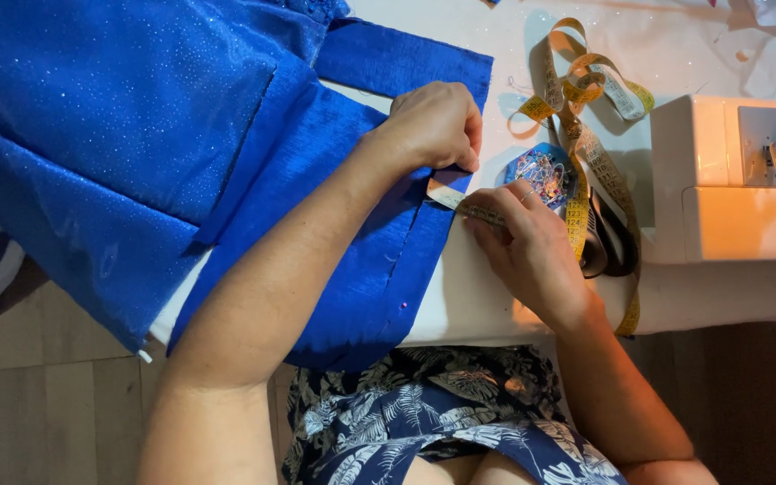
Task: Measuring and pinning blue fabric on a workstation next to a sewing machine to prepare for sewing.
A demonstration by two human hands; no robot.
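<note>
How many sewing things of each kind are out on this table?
Blue fabric pieces: 2
Yellow measuring tape: 1
Pin holder with pins: 1
White sewing machine: 1
Scissors: 1
Total: 6

The left hand and right hand both pinch the tape's end.

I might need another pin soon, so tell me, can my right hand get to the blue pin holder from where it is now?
Probably yes. The right hand lies on the white table just below the blue pin holder, its fingers nearly touching it. Only the yellow measuring tape runs alongside; nothing blocks the way.
</note>
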